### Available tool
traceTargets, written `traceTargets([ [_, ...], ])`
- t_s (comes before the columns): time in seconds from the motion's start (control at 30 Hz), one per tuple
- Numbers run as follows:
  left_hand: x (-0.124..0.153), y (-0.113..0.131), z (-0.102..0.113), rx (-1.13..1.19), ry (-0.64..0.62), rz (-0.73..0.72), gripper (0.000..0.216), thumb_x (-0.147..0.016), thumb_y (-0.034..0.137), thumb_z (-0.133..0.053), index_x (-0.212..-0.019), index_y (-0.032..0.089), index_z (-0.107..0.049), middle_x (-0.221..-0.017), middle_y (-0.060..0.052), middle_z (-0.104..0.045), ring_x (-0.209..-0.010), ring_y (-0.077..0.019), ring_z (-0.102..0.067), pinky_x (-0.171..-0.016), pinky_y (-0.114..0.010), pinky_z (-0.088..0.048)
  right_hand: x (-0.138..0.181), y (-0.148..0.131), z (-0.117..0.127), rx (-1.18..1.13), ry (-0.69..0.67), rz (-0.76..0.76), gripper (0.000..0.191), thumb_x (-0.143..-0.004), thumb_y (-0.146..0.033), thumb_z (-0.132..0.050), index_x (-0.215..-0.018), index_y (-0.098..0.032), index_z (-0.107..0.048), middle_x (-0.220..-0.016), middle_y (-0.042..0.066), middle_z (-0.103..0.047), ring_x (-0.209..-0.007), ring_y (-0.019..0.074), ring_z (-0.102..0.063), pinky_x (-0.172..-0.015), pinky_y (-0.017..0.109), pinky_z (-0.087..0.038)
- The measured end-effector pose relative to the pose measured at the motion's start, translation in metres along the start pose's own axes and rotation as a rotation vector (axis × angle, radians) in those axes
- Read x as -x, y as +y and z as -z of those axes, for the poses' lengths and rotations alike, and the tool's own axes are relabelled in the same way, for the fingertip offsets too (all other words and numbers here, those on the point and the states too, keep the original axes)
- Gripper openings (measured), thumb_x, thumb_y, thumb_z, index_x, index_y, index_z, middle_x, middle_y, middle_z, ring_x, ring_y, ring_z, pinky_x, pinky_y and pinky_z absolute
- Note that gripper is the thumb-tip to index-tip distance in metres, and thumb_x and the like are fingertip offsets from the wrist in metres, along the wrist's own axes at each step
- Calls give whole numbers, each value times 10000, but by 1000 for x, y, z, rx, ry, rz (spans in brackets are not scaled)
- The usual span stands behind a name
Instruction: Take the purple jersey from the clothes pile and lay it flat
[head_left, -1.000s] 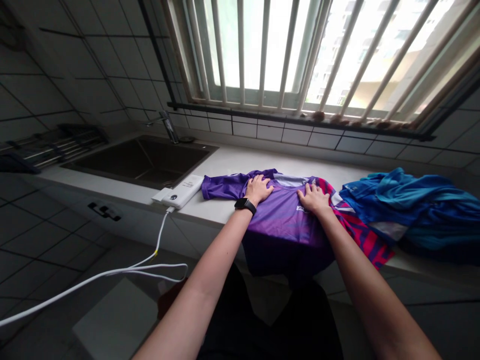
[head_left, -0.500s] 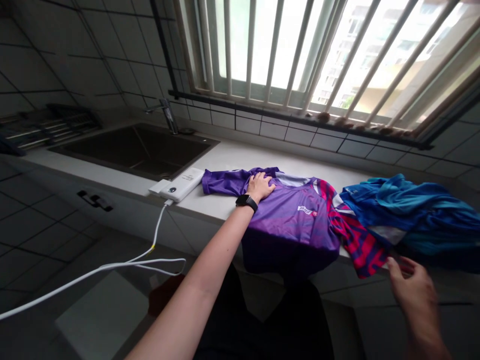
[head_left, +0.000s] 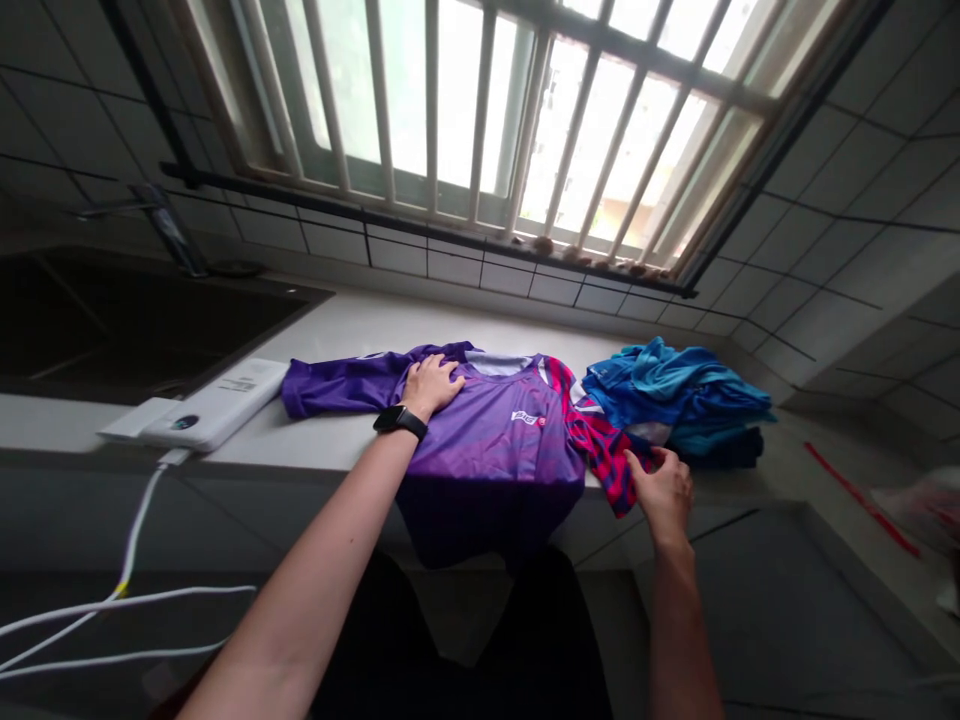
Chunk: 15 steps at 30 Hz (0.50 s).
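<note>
Reference: purple shirt [head_left: 480, 440] at the dial centre, window [head_left: 450, 110] at 12 o'clock.

1. Change of contact. One second ago, both hands lay on the shirt's upper body. Half a second ago, the right hand was clear of it, just off the patterned sleeve [head_left: 596, 435]. The right hand [head_left: 663, 490] now meets that sleeve's outer end at 4 o'clock, thumb and fingers drawn narrow in a pinch on the cloth.

2. Unchanged contact. The left hand [head_left: 433, 384], wearing a black watch [head_left: 401, 421], remains flat on the shoulder at 10 o'clock, fingers spread, gripping nothing.

3. Position of shirt. It lies on the counter [head_left: 427, 318] with the collar toward 12 o'clock. The plain sleeve [head_left: 337, 385] extends to 9 o'clock; the lower body hangs over the front edge at 6 o'clock.

4. Effect on the work. The shirt is now controlled at two separate places. In judgement, the flat hand steadies the body while the pinch gives command of the sleeve.

5. Surroundings. A white power bank [head_left: 225, 400] sits just beside the plain sleeve at 9 o'clock. Blue garments [head_left: 682, 390] are heaped at 2 o'clock, just beside the patterned sleeve.
</note>
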<state>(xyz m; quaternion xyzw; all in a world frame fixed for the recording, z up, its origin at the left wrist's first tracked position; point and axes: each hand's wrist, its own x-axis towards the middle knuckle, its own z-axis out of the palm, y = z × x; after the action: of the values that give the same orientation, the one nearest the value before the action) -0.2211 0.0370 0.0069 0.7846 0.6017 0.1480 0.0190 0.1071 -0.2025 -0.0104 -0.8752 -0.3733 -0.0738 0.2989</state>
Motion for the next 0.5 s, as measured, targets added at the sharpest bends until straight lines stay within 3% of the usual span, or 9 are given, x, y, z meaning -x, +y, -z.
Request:
traceTargets([
  [0.13, -2, -1, -2, -2, 2, 7, 520, -984, 461, -435, -1415, 276, -658, -1604, -73, -515, -1498, -264, -430, -1227, -428, -330, -10, 8, 1, -141, -138, -5, 493, -803, -475, -659, -1194, -177, -698, -1033, 145, -772, -1053, 351, -705, -944, 459, -517],
  [0.27, -3, -2, -2, 5, -10, 9, 525, -977, 464, -444, -1421, 278, -653, -1610, -72, -509, -1503, -270, -423, -1228, -438, -326, -23, 2, 4, -369, -236, 49, 414, -758, -531, -660, -982, -197, -756, -861, 95, -770, -834, 296, -724, -801, 400, -549],
  [0.4, -3, -1, -2, 1, -11, 16, 542, -977, 460, -437, -1435, 256, -643, -1623, -87, -492, -1508, -272, -418, -1236, -436, -316, -46, -13, 8, -550, -83, 88, 483, -764, -627, -620, -920, -178, -708, -915, 134, -754, -834, 279, -700, -803, 404, -555],
  [0.5, -3, 0, -2, -2, -3, 17, 531, -972, 455, -443, -1420, 267, -655, -1613, -76, -505, -1501, -269, -429, -1237, -428, -317, -72, -26, 12, -542, -18, 85, 450, -797, -596, -616, -970, -182, -646, -967, 137, -731, -868, 272, -685, -844, 424, -558],
])
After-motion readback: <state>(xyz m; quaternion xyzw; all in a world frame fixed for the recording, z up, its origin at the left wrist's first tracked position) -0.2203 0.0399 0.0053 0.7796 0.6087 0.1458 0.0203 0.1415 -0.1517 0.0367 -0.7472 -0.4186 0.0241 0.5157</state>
